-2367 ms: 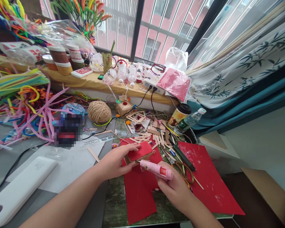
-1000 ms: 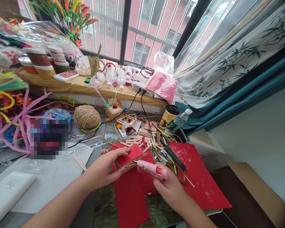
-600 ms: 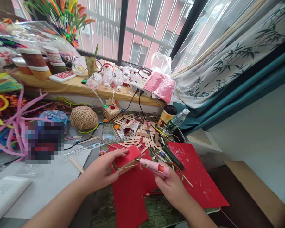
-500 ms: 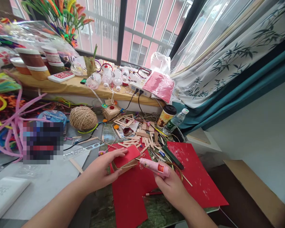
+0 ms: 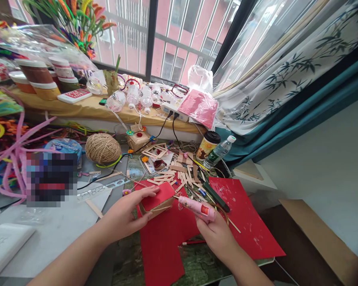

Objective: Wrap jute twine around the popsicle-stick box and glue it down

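A small box with light brown sides and a red top sits over red paper in front of me. My left hand grips it from the left, fingers over the top and thumb at the near side. A strand of twine runs along the box's front. In my right hand is a pink hot glue gun, its metal tip pointing left at the box's right edge. Whether the tip touches the box, I cannot tell. Beneath both hands lies a cut red sheet.
Behind the box are scattered wooden craft sticks and a ball of twine. A lidded paper cup and a water bottle stand at the back right. Another red sheet spreads rightward. A power strip rests on the sill.
The glue gun has shifted slightly right, its tip now further along the box's right edge. My left hand keeps its hold on the box. The view has moved a little.
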The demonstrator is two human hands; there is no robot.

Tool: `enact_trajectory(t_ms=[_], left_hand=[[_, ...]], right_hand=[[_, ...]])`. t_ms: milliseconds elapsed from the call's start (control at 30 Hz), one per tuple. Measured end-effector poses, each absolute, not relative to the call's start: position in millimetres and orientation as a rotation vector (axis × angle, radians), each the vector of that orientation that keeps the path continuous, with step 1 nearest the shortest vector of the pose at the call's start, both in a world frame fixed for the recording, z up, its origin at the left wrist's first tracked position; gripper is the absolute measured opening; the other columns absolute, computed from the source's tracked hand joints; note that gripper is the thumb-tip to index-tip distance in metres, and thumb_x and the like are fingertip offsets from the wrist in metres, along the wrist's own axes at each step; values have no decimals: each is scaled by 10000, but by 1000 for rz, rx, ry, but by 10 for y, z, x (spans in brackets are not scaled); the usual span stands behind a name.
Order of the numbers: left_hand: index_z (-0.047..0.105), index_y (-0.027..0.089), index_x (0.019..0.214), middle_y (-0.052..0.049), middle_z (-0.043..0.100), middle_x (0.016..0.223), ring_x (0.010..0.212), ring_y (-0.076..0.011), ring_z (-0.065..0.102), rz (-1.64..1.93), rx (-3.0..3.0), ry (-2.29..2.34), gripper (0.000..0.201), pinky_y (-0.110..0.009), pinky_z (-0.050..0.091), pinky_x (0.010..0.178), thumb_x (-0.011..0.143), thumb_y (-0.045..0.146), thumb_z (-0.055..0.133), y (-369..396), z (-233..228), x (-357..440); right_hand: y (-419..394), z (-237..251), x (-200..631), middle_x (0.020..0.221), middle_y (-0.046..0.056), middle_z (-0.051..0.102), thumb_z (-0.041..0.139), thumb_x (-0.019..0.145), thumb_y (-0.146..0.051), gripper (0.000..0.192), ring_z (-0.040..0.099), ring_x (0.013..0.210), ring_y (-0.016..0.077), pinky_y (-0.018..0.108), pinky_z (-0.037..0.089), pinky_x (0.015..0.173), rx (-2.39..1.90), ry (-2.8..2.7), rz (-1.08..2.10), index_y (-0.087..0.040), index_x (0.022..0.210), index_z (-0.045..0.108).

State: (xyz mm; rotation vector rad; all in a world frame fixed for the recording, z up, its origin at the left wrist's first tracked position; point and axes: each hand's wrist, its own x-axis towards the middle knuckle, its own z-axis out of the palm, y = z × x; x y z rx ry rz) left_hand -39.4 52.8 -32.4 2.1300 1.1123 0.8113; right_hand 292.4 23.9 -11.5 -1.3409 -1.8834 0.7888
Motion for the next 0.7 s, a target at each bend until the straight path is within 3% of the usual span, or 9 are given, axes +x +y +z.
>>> enact_trajectory(t_ms=[100,367,700], left_hand=[[518,326,1470,-48,562,1594,1451,-286,564,802,2134,1117,585,-406,530,1151,912,218,657,524,-331,-406],[516,330,1472,-42,567,1591,1443,-279,574,817,2143,1119,569,-405,541,1142,925,229,637,526,-315,-395],[499,302,1471,-79,560,1593,1472,-285,539,782,2119,1109,544,-440,503,1186,947,242,631,515,-261,-382]], right_hand=[[247,-101,2934,1080,72,782,565,926,-170,362,724,1048,279,446,584,1007,-1378,-1834,851,-238,1232,745],[256,-70,2928,1153,90,797,568,942,-220,427,717,1174,297,484,555,1095,-1368,-1789,907,-238,1339,723],[290,-69,3036,1250,114,779,618,957,-359,401,687,1256,322,488,515,1135,-1430,-1692,931,-227,1320,728]])
